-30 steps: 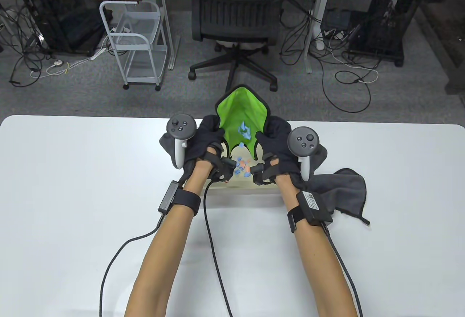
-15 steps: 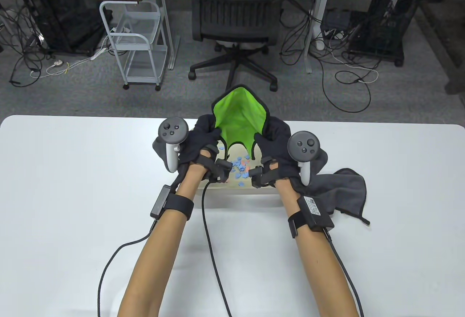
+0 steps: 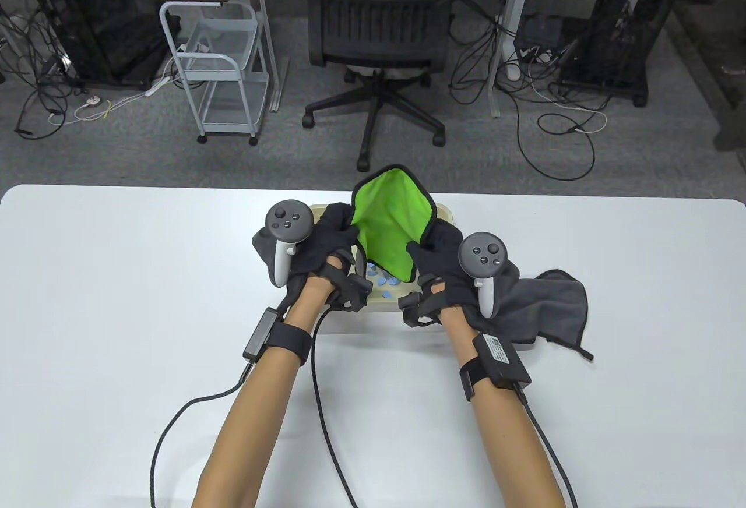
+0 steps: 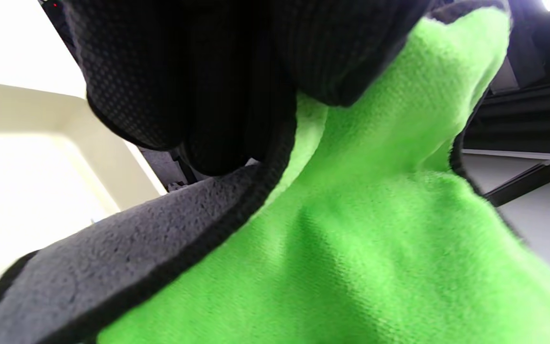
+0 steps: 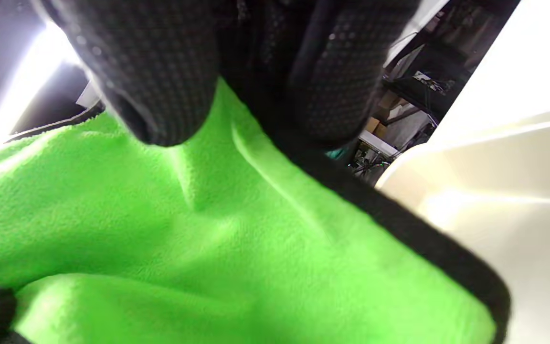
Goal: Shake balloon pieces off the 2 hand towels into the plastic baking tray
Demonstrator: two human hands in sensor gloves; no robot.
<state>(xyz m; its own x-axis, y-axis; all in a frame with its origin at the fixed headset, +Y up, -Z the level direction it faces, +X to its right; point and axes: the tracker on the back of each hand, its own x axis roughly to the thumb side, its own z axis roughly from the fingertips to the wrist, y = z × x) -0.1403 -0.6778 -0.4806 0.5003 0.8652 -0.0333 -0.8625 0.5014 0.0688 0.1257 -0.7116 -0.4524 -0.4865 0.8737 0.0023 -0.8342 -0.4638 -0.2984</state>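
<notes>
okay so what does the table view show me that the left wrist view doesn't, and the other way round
Only the table view shows both hands, left hand and right hand, each gripping a side of the green towel above the baking tray, blue balloon pieces lying in the tray, and a grey towel on the table at the right. Only the left wrist view shows, close up, the left fingers curled over the towel's black-trimmed edge and its grey back face. Both share the green towel, the left hand and the cream tray.

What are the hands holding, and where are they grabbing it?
Both hold the green towel: the left hand pinches its left edge, the right hand its right edge, over the baking tray.
</notes>
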